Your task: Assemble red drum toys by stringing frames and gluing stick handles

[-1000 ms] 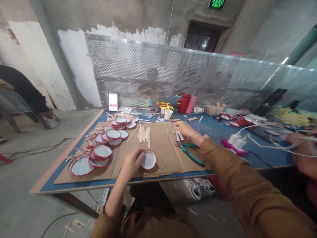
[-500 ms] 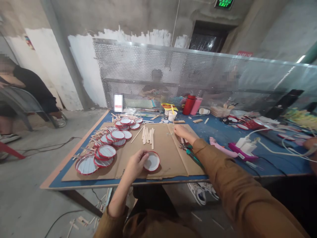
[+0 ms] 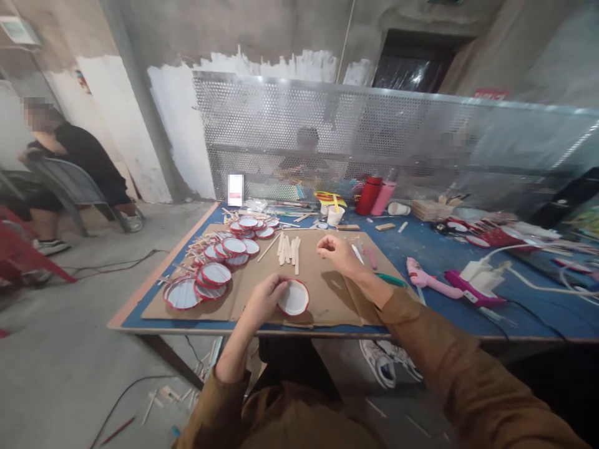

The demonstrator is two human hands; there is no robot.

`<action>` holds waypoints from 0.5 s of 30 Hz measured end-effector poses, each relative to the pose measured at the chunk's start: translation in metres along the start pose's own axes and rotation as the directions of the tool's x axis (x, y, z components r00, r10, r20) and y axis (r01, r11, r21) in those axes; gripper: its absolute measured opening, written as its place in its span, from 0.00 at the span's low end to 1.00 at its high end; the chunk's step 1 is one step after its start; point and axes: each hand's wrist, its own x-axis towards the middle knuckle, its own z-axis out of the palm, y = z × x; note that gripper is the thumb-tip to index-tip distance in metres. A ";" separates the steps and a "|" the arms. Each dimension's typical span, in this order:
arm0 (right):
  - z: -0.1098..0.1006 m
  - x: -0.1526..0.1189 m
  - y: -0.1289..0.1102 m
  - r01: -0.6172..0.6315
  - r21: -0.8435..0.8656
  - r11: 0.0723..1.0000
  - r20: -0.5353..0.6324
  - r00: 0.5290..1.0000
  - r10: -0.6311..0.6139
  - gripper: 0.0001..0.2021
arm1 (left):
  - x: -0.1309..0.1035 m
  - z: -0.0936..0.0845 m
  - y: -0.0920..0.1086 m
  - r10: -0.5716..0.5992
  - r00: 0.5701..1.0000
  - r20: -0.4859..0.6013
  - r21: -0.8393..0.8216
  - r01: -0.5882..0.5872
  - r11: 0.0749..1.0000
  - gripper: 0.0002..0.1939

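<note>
Near the front edge of the cardboard sheet [image 3: 327,302], my left hand [image 3: 267,300] pinches the left rim of a round white disc with a red edge [image 3: 294,297]. My right hand [image 3: 337,254] hovers over the cardboard to the right of a small bundle of wooden sticks [image 3: 289,251]. Its thumb and fingers are pinched together; anything between them is too small to make out. Several similar red-rimmed discs with sticks [image 3: 216,274] lie overlapping on the left. Teal-handled pliers [image 3: 392,280] lie partly behind my right forearm.
A pink glue gun [image 3: 433,280] and a purple power strip [image 3: 470,288] with white plugs and cables lie to the right. Red and pink bottles [image 3: 369,194] and a white cup [image 3: 336,216] stand at the back, before a perforated metal screen [image 3: 281,118]. A person [image 3: 79,156] sits at left.
My right hand has lifted from the small items beside the pliers and come back toward the disc, fingers pinched. My left hand still holds the disc. The whole view has shifted slightly.
</note>
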 end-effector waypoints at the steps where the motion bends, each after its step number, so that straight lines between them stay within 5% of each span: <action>1: 0.010 -0.008 -0.005 0.047 0.123 0.991 -0.009 0.999 -0.046 0.05 | -0.001 -0.001 0.001 -0.014 1.000 0.018 -0.054 0.015 0.998 0.14; 8: 0.051 -0.048 -0.036 0.086 0.523 0.848 0.060 0.989 -0.137 0.07 | -0.004 -0.004 0.006 -0.060 0.993 0.097 -0.315 0.088 0.945 0.27; 15: 0.054 -0.058 -0.042 -0.018 0.651 0.759 0.192 0.971 -0.142 0.05 | -0.005 -0.003 0.005 -0.035 0.996 0.082 -0.298 0.058 0.953 0.16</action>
